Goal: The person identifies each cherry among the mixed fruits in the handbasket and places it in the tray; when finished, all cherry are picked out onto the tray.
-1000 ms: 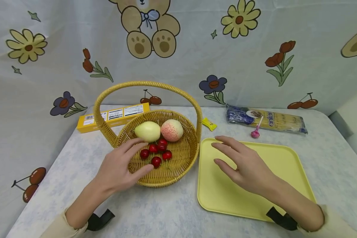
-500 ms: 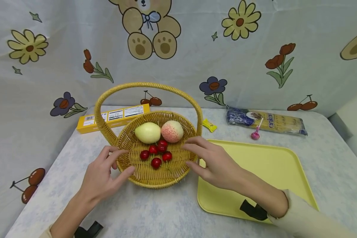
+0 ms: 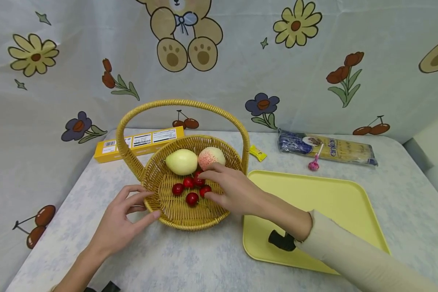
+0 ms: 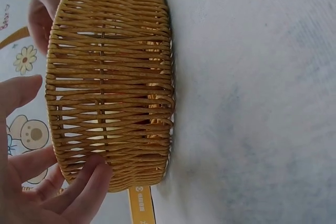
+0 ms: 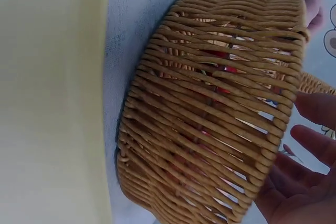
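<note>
A wicker basket (image 3: pixel 195 225) with a tall arched handle holds a pale yellow pear (image 3: pixel 181 162), a pink-speckled peach (image 3: pixel 211 155) and several red cherries (image 3: pixel 192 199). My left hand (image 3: pixel 117 223) is at the basket's left rim. In the left wrist view its fingers (image 4: pixel 86 182) lie against the outer wicker wall, with the thumb apart above the rim. Over the basket's right side reaches my right hand (image 3: pixel 237 190), thumb and fingers spread apart above the cherries, partly covering the peach and some cherries. Nothing shows between its fingers.
Right of the basket lies a yellow tray (image 3: pixel 314 211), beneath the right forearm. Behind it are a wrapped yellow candy (image 3: pixel 257 153), a pink lollipop (image 3: pixel 313 164) and a pasta packet (image 3: pixel 350 152). A long yellow box (image 3: pixel 107 153) lies behind the basket at left.
My right hand has moved left from above the tray to over the cherries. My left hand has drawn back from above the fruit to the basket's left rim. The fruit has stayed put.
</note>
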Demonstrator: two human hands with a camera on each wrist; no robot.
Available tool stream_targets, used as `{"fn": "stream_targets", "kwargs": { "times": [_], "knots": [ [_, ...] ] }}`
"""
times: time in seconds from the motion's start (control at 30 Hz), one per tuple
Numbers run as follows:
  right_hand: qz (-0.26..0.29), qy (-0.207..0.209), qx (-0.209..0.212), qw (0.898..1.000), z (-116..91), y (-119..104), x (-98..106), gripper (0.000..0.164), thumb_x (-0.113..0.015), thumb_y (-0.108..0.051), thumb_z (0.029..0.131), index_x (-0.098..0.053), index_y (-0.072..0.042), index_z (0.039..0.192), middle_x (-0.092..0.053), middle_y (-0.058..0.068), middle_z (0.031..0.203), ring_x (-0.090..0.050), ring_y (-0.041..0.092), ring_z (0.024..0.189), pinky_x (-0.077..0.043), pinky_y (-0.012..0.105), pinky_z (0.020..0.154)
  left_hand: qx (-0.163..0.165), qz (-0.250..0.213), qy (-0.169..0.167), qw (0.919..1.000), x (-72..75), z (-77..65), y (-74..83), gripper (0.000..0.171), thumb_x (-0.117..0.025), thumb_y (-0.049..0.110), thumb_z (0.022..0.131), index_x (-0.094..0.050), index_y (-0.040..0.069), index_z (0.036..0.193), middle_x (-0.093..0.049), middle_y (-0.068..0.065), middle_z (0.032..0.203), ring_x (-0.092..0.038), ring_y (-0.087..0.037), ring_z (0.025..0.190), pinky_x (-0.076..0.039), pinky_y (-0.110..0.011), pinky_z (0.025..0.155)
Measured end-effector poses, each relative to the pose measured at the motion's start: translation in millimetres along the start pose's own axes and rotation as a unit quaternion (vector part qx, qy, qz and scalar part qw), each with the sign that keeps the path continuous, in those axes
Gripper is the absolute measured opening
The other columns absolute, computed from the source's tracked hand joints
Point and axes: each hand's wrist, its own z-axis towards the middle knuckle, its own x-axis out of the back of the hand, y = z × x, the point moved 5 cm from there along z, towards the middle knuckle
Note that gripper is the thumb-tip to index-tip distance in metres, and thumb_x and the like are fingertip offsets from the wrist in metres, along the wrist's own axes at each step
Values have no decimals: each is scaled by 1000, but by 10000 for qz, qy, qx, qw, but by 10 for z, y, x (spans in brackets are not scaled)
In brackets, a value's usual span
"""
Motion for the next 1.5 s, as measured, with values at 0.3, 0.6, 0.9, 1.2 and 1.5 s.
{"fn": "stream_targets", "kwargs": {
  "times": [0.3,0.6,0.9,1.2,1.5],
  "knots": [
    [-88,-619,-341,9975,254,132,-180,37,-72,-14,91,-65,-6,126,-57,11,129,-59,22,110,-52,41,90,393,-472,-218,9979,-9,14,-51,37,-86,22,79,-70,3,107,-48,-2,122,-68,-19,97,-57,-26,82],
    [-195,-950,-546,9938,373,234,-290,36,-71,-13,92,-65,-8,127,-59,8,127,-58,19,111,-49,38,95,527,-533,-290,9968,-10,23,-57,36,-86,20,79,-70,4,108,-46,-1,124,-66,-19,97,-57,-29,83],
    [-145,-1036,-378,9938,443,278,-343,29,-70,-4,91,-69,-6,120,-63,7,119,-58,20,111,-49,36,95,510,-529,-302,9968,-25,24,-58,36,-86,21,78,-70,3,106,-46,-1,123,-65,-20,97,-56,-25,83],
    [-178,-951,-64,9953,468,281,-369,25,-67,2,91,-72,-7,113,-68,4,109,-61,18,107,-49,34,95,561,-480,-400,9965,-22,33,-64,38,-85,23,79,-69,3,108,-45,-2,124,-64,-21,98,-56,-31,84],
    [-144,-773,44,9969,395,234,-288,24,-68,-3,92,-72,-8,115,-67,3,109,-61,16,100,-51,33,89,646,-543,-459,9954,-20,25,-68,38,-85,22,80,-69,2,107,-44,-2,124,-63,-21,99,-56,-30,85]
  ]
}}
